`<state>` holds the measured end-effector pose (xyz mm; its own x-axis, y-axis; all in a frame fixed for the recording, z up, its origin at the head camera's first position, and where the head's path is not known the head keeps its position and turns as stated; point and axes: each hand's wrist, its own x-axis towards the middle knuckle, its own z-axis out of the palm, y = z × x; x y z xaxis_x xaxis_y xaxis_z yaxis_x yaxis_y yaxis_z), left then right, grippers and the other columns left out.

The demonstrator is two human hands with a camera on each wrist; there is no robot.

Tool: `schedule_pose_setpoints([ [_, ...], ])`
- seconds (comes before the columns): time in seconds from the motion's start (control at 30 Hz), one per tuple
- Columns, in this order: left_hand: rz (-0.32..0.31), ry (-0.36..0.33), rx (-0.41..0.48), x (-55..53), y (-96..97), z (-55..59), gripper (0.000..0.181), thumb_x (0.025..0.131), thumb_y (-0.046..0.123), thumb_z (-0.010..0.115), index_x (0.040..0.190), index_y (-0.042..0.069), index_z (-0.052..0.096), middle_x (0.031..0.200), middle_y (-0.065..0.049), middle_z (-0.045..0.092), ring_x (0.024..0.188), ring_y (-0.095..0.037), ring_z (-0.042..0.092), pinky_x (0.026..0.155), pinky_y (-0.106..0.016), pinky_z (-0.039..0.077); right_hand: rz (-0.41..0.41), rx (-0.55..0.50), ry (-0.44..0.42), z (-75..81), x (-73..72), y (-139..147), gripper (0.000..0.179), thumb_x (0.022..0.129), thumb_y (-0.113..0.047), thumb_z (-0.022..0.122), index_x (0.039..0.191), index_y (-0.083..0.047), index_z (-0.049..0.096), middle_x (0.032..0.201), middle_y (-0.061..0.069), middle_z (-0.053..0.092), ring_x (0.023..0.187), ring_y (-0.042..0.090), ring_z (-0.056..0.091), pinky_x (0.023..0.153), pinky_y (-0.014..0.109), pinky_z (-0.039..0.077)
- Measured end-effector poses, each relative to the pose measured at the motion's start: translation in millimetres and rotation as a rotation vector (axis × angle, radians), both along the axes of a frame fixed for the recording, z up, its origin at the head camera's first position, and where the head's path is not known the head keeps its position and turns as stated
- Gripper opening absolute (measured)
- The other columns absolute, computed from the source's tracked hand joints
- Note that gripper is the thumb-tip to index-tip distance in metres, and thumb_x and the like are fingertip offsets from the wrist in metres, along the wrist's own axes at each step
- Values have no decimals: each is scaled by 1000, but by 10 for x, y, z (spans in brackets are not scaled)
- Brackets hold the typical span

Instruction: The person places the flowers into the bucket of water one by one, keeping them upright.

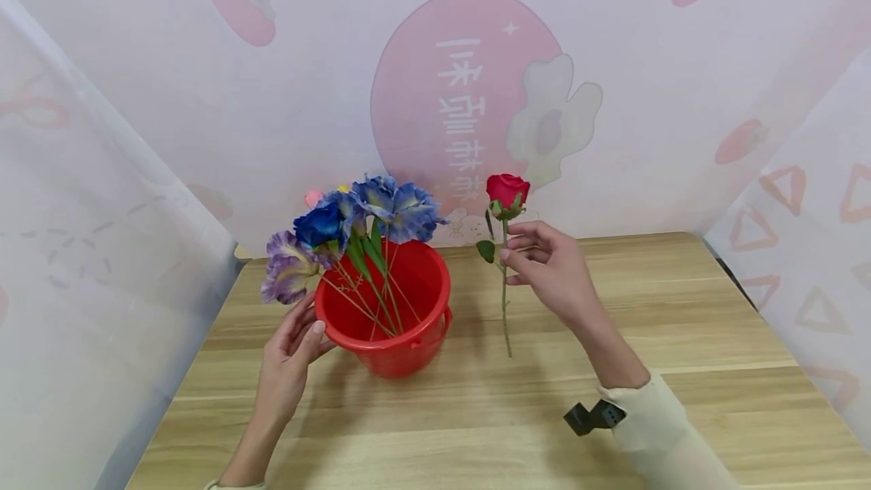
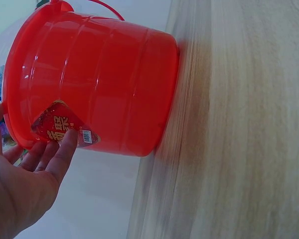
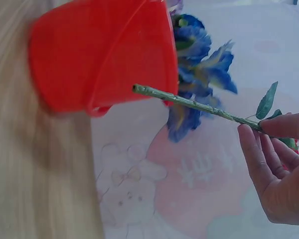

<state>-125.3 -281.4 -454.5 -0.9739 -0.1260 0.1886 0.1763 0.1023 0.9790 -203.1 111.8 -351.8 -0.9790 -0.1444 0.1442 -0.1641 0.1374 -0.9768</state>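
Observation:
A red plastic bucket (image 1: pixel 395 360) stands upright on the table, holding several artificial flowers. Blue blooms (image 1: pixel 396 206) and a purple one (image 1: pixel 289 267) rise above its rim. At the bucket's left side, my left hand (image 1: pixel 289 365) holds the rim, thumb at the lip and fingers against the outer wall by a dark red label (image 2: pixel 60 122). My right hand (image 1: pixel 554 271) pinches the green stem of a red rose (image 1: pixel 507 192) just below its leaves. The rose is upright, right of the bucket, and its cut stem end (image 3: pixel 139 89) points down.
The light wood table (image 1: pixel 435 437) reaches back to a pale printed curtain (image 1: pixel 320 74), with more curtain on both sides. A small black device (image 1: pixel 593 417) is fixed at the right sleeve. The bucket's red handle (image 3: pixel 112 57) hangs down its side.

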Motion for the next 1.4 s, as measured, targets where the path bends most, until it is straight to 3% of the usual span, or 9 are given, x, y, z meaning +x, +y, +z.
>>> schedule_pose_setpoints([
  [0.27, -3, 3, 2, 1, -2, 3, 52, 114, 14, 53, 165, 10, 42, 155, -21, 55, 128, -13, 70, 91, -27, 66, 39, -53, 79, 220, -22, -295, 38, 99, -4, 75, 136, -5, 67, 117, 19, 69, 96, 27, 75, 74, 40, 70],
  [0.5, -10, 15, 9, -1, -6, 0, 52, 114, 12, 52, 164, 9, 42, 152, -12, 59, 127, -12, 71, 90, -27, 66, 61, -89, 131, 368, -74, -524, 36, 98, -4, 76, 134, -4, 68, 115, 18, 71, 95, 25, 75, 76, 43, 70],
  [0.9, -13, 2, 9, 5, -2, 11, 52, 114, 14, 52, 165, 10, 41, 157, -21, 54, 129, -13, 70, 91, -27, 66, 99, -94, 195, 545, -128, -891, 34, 98, -4, 76, 132, -5, 70, 114, 16, 73, 98, 33, 75, 77, 50, 70],
  [1.0, -8, -3, 6, 7, -4, 7, 52, 114, 14, 52, 165, 10, 41, 157, -21, 54, 129, -12, 70, 91, -27, 66, 109, -95, 230, 568, -162, -993, 34, 98, -4, 76, 132, -4, 70, 112, 17, 73, 95, 31, 75, 78, 53, 69],
  [1.23, -7, -14, 1, -2, 4, 1, 53, 114, 15, 52, 166, 10, 40, 159, -24, 51, 131, -13, 69, 92, -28, 66, 131, -68, 287, 521, -198, -1191, 32, 98, -5, 77, 130, -3, 72, 111, 17, 75, 93, 27, 75, 73, 32, 69],
  [1.4, -9, -14, 4, -8, 9, -4, 53, 114, 15, 52, 166, 10, 40, 159, -23, 52, 131, -14, 69, 92, -27, 66, 180, -47, 305, 451, -201, -1322, 32, 98, -4, 76, 130, -1, 71, 110, 17, 76, 92, 27, 76, 74, 34, 69],
])
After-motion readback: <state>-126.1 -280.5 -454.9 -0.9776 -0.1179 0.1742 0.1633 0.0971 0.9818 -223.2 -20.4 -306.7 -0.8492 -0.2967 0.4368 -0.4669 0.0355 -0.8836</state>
